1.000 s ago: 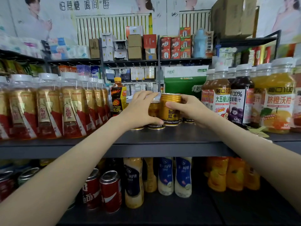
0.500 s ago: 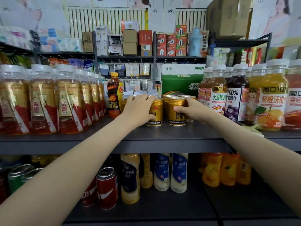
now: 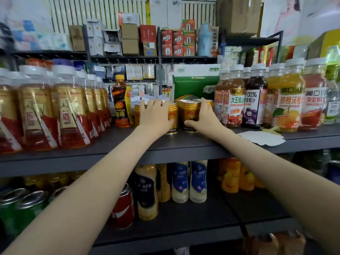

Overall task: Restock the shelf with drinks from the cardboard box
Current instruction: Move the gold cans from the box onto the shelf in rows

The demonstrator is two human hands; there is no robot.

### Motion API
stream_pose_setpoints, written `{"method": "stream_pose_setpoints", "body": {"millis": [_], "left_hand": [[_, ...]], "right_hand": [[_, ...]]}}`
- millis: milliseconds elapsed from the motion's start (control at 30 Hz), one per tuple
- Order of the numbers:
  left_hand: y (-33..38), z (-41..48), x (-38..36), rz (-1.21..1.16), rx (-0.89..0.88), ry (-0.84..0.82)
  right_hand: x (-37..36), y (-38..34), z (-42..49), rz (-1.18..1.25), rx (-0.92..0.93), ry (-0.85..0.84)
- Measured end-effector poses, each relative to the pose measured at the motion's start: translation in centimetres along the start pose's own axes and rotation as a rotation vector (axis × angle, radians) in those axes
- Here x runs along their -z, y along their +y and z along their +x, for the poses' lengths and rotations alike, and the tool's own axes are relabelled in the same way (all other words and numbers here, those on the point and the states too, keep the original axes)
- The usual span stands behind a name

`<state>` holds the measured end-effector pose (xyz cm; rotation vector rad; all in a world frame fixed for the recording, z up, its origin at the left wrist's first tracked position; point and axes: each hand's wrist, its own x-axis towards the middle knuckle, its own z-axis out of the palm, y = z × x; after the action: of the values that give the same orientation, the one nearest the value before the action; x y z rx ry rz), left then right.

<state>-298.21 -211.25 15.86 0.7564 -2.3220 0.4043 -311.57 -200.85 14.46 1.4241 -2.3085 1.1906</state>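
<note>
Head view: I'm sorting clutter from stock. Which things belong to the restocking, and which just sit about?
Job: gold cans; left hand and right hand gripping them; the shelf they stand on.
Just there: black tiger bottle, green carton, juice bottles, paper scrap, red cola can below.

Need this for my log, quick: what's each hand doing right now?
Left hand: grips a gold can.
Right hand: grips the neighbouring gold can.

2 grips (image 3: 156, 115) hold cans (image 3: 190, 112) (gold).
</note>
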Motion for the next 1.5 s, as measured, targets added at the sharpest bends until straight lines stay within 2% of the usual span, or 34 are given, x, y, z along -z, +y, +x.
{"method": "stream_pose_setpoints", "body": {"millis": [167, 300, 533, 633, 767, 967, 1267, 1500], "left_hand": [[0.8, -1.7, 0.6, -0.056, 0.013, 0.068], [1.7, -5.4, 2.5, -0.181, 0.009, 0.093], [3.3, -17.8, 3.8, -0.278, -0.013, 0.292], [3.7, -24.7, 3.3, -0.272, 0.065, 0.233], [3.1, -35.1, 2.4, -0.267, 0.254, 0.028], [0.5, -49.4, 2.9, -0.187, 0.525, -0.248], [-5.9, -63.7, 5.2, -0.09, 0.756, -0.461], [-8.6, -69.2, 5.8, -0.063, 1.009, -0.552]], "right_hand": [[0.2, -1.2, -2.4, -0.195, 0.082, 0.051], [1.0, -2.7, -5.6, -0.109, 0.168, 0.089], [-1.6, -4.3, -16.5, 0.004, 0.536, 0.205], [-4.3, -3.9, -22.4, 0.077, 0.58, 0.079], [-9.1, -3.6, -29.7, 0.156, 0.577, -0.201], [-16.6, -6.9, -39.1, 0.22, 0.615, -0.599], [-27.4, -14.8, -48.1, 0.16, 0.701, -0.918], [-31.1, -16.9, -52.6, 0.155, 0.724, -1.031]]}}
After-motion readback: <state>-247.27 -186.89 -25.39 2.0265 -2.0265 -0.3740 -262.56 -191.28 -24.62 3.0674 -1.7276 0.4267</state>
